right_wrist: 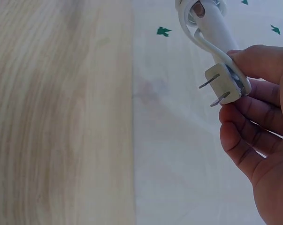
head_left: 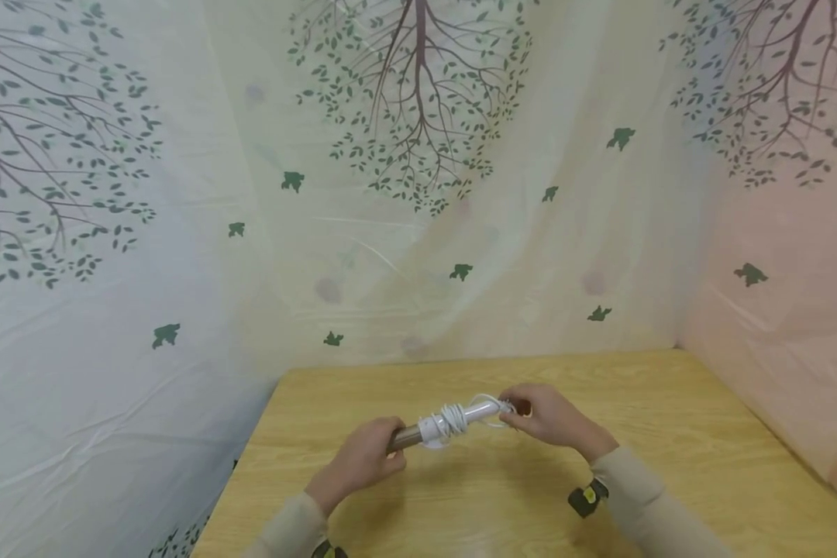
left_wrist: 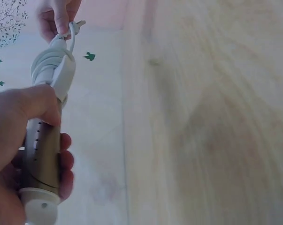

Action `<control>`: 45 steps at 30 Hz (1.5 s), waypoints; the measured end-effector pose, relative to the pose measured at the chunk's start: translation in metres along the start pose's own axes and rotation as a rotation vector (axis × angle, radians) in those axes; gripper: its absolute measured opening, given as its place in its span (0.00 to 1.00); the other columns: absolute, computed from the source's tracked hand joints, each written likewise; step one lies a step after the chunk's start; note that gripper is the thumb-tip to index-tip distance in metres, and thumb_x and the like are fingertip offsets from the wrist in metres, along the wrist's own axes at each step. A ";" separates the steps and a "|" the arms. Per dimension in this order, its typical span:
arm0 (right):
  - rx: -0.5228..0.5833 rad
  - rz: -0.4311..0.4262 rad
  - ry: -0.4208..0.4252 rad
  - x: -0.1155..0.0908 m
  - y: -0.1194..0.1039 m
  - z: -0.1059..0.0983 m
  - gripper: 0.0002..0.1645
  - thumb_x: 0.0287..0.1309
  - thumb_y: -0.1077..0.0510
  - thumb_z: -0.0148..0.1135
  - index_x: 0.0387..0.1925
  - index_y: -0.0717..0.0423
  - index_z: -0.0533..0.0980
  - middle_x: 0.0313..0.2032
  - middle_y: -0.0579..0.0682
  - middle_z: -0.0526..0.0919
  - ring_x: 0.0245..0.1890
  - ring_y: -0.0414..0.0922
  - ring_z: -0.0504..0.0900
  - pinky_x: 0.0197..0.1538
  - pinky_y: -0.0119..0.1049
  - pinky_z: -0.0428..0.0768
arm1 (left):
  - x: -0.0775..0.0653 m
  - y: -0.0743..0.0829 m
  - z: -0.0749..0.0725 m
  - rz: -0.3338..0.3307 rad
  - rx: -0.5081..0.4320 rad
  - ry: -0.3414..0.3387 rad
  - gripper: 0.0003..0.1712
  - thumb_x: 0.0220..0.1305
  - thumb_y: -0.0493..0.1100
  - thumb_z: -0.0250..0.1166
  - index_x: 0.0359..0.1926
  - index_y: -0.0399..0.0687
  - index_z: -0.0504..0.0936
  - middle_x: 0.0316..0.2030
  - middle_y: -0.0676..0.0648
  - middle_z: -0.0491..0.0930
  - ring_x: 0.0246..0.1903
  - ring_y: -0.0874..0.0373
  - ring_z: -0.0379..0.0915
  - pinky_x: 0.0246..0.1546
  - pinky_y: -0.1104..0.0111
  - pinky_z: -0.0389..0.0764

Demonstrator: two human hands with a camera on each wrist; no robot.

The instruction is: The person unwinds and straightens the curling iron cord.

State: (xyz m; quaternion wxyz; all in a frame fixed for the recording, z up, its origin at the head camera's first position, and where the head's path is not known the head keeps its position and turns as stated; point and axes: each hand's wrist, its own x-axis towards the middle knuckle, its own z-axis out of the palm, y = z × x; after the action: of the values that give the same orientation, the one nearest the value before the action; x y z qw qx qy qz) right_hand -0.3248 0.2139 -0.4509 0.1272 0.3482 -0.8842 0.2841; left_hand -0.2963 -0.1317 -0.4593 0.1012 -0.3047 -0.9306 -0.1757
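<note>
A curling iron (head_left: 410, 436) with a gold-brown handle and white barrel is held over the table, its barrel tip toward the right. My left hand (head_left: 366, 457) grips the handle, thumb along one side and fingers curled round the other. Several turns of white power cord (head_left: 453, 419) are wrapped about the barrel. At the barrel's tip my right hand (head_left: 547, 415) pinches the cord's end beside the two-prong plug (right_wrist: 223, 84). In the left wrist view, small dots run along the handle (left_wrist: 42, 154), and a white end cap (left_wrist: 39, 206) shows below the hand.
The light wood table (head_left: 474, 504) lies under both hands. Behind it and at both sides hang pale curtains (head_left: 404, 310) printed with trees and green birds. Dark wrist cameras (head_left: 587, 497) are strapped at the cream sleeves (head_left: 628, 480).
</note>
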 end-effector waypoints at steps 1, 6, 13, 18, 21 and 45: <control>-0.005 -0.003 0.010 0.001 0.000 -0.002 0.11 0.62 0.50 0.64 0.43 0.50 0.80 0.28 0.34 0.78 0.25 0.29 0.71 0.28 0.27 0.73 | 0.002 0.001 -0.002 0.003 0.013 0.010 0.17 0.52 0.43 0.68 0.43 0.46 0.79 0.32 0.55 0.80 0.27 0.68 0.70 0.28 0.73 0.72; -0.041 -0.031 0.072 0.004 -0.003 -0.012 0.10 0.60 0.53 0.67 0.42 0.50 0.81 0.27 0.33 0.78 0.24 0.29 0.71 0.28 0.27 0.73 | 0.011 0.003 -0.012 0.038 0.050 0.065 0.14 0.56 0.47 0.68 0.42 0.46 0.80 0.31 0.54 0.80 0.25 0.67 0.69 0.26 0.72 0.71; -0.021 -0.022 0.096 0.010 -0.008 -0.021 0.11 0.60 0.52 0.66 0.43 0.50 0.81 0.27 0.33 0.79 0.25 0.29 0.72 0.28 0.27 0.73 | 0.020 0.001 -0.022 0.050 0.064 0.123 0.16 0.58 0.54 0.69 0.38 0.50 0.80 0.26 0.58 0.75 0.21 0.68 0.64 0.22 0.74 0.65; -0.013 -0.039 0.142 0.013 -0.009 -0.028 0.10 0.58 0.53 0.68 0.42 0.50 0.82 0.27 0.33 0.78 0.24 0.30 0.72 0.28 0.29 0.73 | 0.028 0.000 -0.027 0.067 0.044 0.149 0.16 0.58 0.54 0.69 0.38 0.49 0.80 0.25 0.59 0.75 0.20 0.69 0.63 0.21 0.74 0.65; -0.012 -0.048 0.175 0.015 -0.008 -0.031 0.10 0.57 0.54 0.70 0.40 0.49 0.82 0.26 0.33 0.77 0.24 0.30 0.71 0.28 0.29 0.73 | 0.033 0.000 -0.029 0.077 0.024 0.163 0.16 0.58 0.54 0.70 0.38 0.49 0.81 0.25 0.58 0.76 0.20 0.69 0.63 0.21 0.75 0.66; -0.048 0.008 0.393 0.011 -0.006 -0.044 0.14 0.53 0.56 0.73 0.42 0.50 0.81 0.26 0.36 0.81 0.27 0.32 0.76 0.29 0.32 0.76 | 0.063 0.003 -0.037 0.085 0.024 0.187 0.14 0.60 0.56 0.67 0.37 0.53 0.82 0.23 0.60 0.76 0.17 0.68 0.63 0.19 0.74 0.65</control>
State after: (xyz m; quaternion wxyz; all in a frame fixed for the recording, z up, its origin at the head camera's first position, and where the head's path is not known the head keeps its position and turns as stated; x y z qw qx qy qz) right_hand -0.3277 0.2305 -0.4079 0.3045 0.2794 -0.8503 0.3259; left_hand -0.3420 -0.1104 -0.4058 0.1988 -0.3251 -0.9053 -0.1876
